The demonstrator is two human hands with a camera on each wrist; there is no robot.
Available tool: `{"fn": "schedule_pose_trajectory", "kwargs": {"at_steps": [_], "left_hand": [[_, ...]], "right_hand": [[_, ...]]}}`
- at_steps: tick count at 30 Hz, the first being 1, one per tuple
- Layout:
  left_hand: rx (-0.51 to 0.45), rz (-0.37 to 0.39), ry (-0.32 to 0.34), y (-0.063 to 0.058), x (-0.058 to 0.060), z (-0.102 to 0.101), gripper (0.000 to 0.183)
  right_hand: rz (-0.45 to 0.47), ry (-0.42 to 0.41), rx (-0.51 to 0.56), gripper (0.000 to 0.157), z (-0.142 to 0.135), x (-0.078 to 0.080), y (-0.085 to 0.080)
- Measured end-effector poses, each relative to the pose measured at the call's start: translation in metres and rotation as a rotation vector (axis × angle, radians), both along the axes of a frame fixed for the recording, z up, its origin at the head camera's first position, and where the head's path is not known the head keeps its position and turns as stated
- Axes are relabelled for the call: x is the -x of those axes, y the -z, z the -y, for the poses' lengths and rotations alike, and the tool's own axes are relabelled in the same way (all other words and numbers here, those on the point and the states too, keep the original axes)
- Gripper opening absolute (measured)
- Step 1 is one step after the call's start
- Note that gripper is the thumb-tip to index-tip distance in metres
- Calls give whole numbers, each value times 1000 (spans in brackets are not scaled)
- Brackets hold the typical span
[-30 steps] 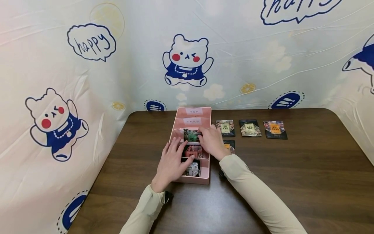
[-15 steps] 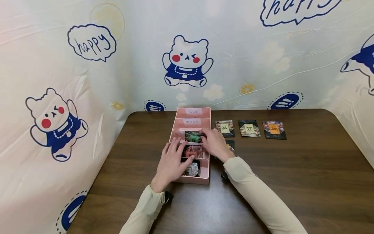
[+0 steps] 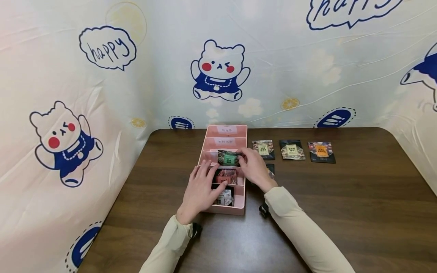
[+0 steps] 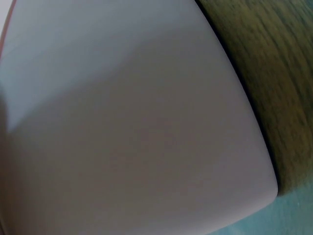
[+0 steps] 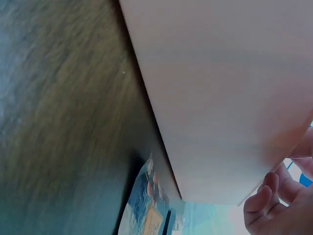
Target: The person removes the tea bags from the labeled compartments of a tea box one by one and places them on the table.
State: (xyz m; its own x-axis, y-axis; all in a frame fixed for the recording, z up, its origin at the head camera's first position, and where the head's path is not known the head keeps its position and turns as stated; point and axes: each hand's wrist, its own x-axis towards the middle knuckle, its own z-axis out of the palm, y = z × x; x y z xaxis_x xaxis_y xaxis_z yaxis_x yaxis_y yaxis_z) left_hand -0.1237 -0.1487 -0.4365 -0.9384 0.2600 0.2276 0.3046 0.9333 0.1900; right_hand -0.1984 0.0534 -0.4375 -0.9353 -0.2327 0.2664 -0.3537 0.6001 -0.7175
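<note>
A long pink divided box [image 3: 243,211] lies lengthwise on the table, paper labels in its two far compartments. In the middle compartment stands a tea sachet with a green label [image 3: 228,159], and my right hand [image 3: 254,167] pinches its right end. Curled fingers of that hand [image 5: 279,205] show past the box's wall in the right wrist view. My left hand [image 3: 201,189] rests over the box's left side with fingers spread and thumb reaching across. Under it sit a red-labelled sachet [image 3: 226,176] and a black-and-white sachet [image 3: 225,197] in the two near compartments.
Right of the box, three sachets lie in a row: one pale-labelled [image 3: 263,149], another pale-labelled [image 3: 292,149] and an orange-labelled one [image 3: 321,151]. A further sachet [image 3: 271,170] is partly hidden behind my right hand. A printed cloth [image 3: 273,60] hangs behind the table [image 3: 358,204].
The green-labelled sachet dipped into the middle compartment, then rose slightly and shifted right with my right hand. My left hand has kept its place.
</note>
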Motion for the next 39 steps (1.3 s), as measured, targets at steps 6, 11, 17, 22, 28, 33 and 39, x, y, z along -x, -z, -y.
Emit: {"fn": "schedule_pose_trajectory", "kwargs": {"at_steps": [6,11,17,22,28,33,39], "left_hand": [[-3,19,-9,0,0,0,65],[2,14,-9,-1,0,0,66],[-3,16,-7,0,0,0,66],[2,13,-10,0,0,-1,66],[-3,22,-13,0,0,0,66],[-9,42,-18,0,0,-1,67],[-9,54,-21,0,0,0,67]], "right_hand": [[-9,23,78,20,-3,1,-2],[19,37,148,20,-4,0,-4],[89,47,234,22,-6,-1,-8],[136,76,312,24,-10,0,-12],[180,126,389,21,-12,4,-13],[213,165,442,19,-14,6,-15],[267,194,484,23,-17,7,-19]]}}
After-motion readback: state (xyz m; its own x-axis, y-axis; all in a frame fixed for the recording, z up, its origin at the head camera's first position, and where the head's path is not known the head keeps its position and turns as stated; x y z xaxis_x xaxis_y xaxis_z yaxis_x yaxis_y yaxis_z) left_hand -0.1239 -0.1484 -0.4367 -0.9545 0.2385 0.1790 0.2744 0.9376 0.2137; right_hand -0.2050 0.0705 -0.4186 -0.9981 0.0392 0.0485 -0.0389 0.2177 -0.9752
